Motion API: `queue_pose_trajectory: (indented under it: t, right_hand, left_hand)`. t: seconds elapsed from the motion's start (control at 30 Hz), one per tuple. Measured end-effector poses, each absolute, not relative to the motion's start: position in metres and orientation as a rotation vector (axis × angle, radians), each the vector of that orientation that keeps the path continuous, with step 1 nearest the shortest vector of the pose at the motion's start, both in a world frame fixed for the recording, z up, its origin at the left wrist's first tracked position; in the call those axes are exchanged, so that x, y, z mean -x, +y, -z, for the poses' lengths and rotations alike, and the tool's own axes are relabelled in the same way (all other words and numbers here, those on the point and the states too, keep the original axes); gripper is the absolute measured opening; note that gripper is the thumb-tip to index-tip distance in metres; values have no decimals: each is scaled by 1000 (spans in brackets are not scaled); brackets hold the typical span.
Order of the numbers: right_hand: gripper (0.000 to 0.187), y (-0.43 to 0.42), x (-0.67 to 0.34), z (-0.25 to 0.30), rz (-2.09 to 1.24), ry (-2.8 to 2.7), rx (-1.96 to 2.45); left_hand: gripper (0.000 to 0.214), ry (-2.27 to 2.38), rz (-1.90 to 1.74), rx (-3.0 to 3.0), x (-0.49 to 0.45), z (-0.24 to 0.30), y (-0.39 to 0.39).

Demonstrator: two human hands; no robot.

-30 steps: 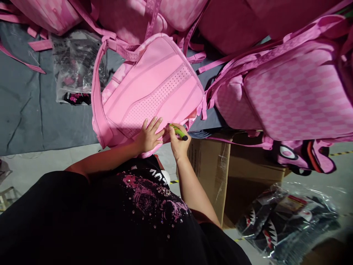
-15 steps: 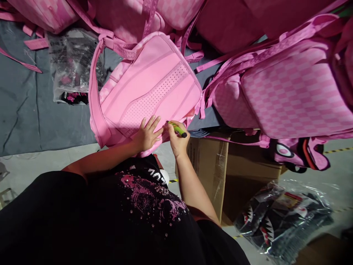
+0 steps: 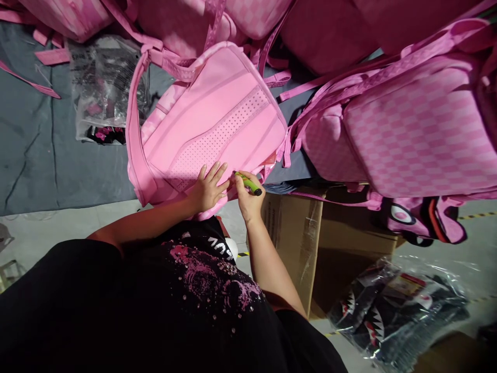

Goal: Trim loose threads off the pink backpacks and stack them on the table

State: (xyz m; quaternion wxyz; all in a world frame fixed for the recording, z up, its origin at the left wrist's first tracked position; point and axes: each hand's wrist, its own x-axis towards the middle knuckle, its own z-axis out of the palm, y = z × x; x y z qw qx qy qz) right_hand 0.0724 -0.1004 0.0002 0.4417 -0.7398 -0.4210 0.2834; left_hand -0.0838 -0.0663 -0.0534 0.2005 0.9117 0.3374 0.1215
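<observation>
Head view: your left hand point(image 3: 210, 187) lies spread on the back of the pink backpack point(image 3: 243, 85), fingers apart, palm down, gripping nothing. Your right hand point(image 3: 250, 202), just beside it, is curled in a pinch around a slim green tool point(image 3: 251, 185) whose black end points back toward you. The backpack lies under your left hand and stretches away beyond both hands, its near edge seeming to overhang the blue-grey table point(image 3: 29, 166). The tool's tip sits next to your nearest left fingers (whether it touches the fabric, cannot tell). Judgement on method: bear down lightly with the left palm, so the panel lies taut and the overhanging edge does not tip; draw those nearest fingers a little aside, since they crowd the tip; work the tool in short strokes from the fingers, not the wrist. The perforated strip point(image 3: 243, 114) starts by your left fingertips; best not to snag it. The checkered backpack point(image 3: 423, 124), well to the right of your right hand, has straps reaching near this one; avoid dragging them.
</observation>
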Motion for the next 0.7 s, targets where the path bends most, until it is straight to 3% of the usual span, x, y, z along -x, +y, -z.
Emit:
queue_pose_trajectory:
  t: [0.7]
  right_hand:
    - [34, -99, -77, 5, -649, -1167, 1831]
  left_hand:
    - [49, 986, -282, -2629, 79, 57, -69]
